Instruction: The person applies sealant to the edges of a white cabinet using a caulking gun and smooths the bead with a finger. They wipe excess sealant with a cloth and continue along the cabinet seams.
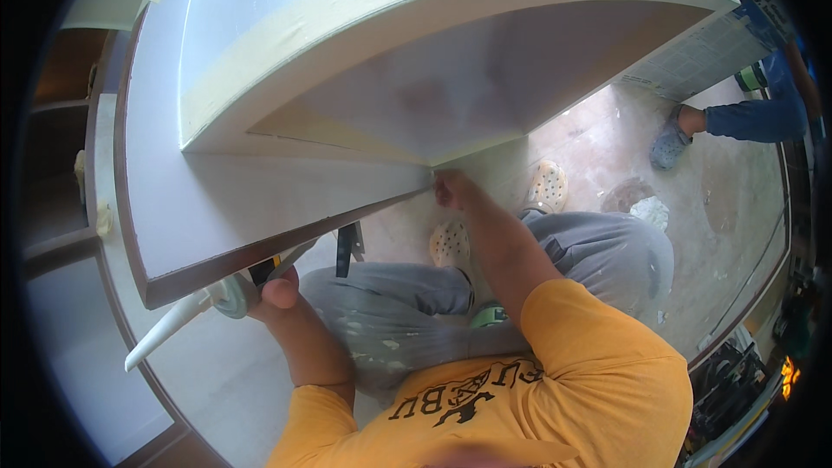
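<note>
A caulking gun (232,295) with a long white nozzle, a grey collar and a black handle is in my left hand (279,293). My fingers close round its barrel, partly hidden behind it, below the brown edge of a white panel (286,195). The nozzle points down and to the left. My right hand (452,189) is at the inner corner, where the panel meets a white curved-front cabinet piece (485,78). Its fingers are curled, with the tips against the panel's end. Whether anything small is between them cannot be made out.
Another person's leg and grey clog (670,140) are at the right, by newspaper sheets (711,56) covering a surface. A crumpled white scrap (650,212) lies on the dusty floor beside my knee. Brown-framed shelves (61,147) stand at the left. Tools (728,390) are heaped at lower right.
</note>
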Demonstrator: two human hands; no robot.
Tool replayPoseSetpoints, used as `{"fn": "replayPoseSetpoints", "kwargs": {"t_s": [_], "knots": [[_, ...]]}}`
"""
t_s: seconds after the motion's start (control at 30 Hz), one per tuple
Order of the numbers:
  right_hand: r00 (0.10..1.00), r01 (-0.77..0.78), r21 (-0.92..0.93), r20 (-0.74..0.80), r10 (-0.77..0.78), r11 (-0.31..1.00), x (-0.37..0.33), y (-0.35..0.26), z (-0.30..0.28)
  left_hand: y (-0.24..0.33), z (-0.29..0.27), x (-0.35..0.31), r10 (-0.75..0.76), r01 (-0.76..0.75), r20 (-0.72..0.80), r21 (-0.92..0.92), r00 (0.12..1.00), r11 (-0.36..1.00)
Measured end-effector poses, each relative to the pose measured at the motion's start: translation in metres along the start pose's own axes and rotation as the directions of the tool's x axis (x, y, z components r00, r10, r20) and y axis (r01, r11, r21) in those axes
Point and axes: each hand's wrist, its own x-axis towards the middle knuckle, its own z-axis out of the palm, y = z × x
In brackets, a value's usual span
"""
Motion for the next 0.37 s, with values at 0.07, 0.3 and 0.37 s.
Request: {"fn": "replayPoseSetpoints", "kwargs": {"t_s": [0.07,0.3,0.37], "knots": [[0.999,0.010,-0.017,-0.043,-0.011,1.000,-0.001,-0.001,0.003,0.003,0.005,-0.002,-0.018,0.019,0.031,-0.023,0.999,1.000],[1.000,-0.026,-0.021,0.013,0.026,0.999,0.004,-0.002,0.008,0.007,0.022,-0.003,-0.025,0.031,0.155,-0.035,0.988,0.999],[0.999,-0.045,-0.033,0.017,0.046,0.998,0.013,-0.002,0.007,0.008,0.023,-0.001,-0.027,0.032,0.184,-0.026,0.982,0.999]]}}
